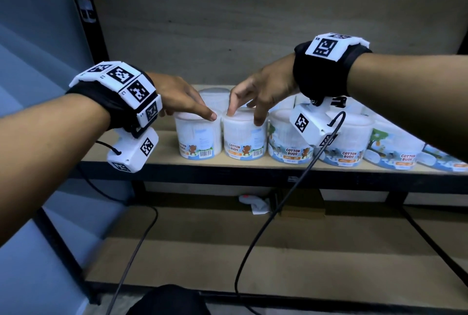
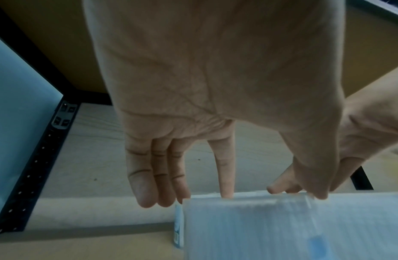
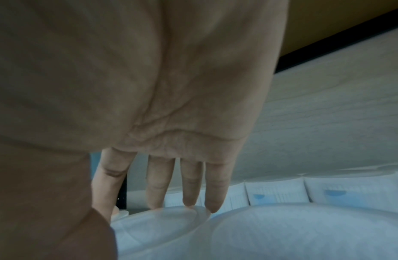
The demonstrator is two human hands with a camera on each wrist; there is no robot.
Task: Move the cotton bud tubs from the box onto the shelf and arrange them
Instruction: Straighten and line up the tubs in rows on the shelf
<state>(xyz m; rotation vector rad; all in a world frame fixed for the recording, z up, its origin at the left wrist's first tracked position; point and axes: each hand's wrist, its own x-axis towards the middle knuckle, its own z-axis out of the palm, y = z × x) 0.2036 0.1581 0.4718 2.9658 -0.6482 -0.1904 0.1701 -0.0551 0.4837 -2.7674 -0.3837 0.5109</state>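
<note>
Two small cotton bud tubs stood upright, side by side, near shelf (image 1: 167,153) front-left corner. Directly beneath left hand (image 1: 177,96), straight-fingered on lid: leftmost tub (image 1: 197,137). Beneath right hand (image 1: 266,86), fingertips resting, no grip: second tub (image 1: 244,137).

Left bear-label tub (image 1: 196,137): white, lidded, upright, frame centre, near shelf (image 1: 167,152) front.
Right bear-label tub (image 1: 244,137): same, just beside it.
Wide tubs (image 1: 283,147): upright row rightward.
Rear tub (image 1: 214,95): behind, partly hidden.
</note>
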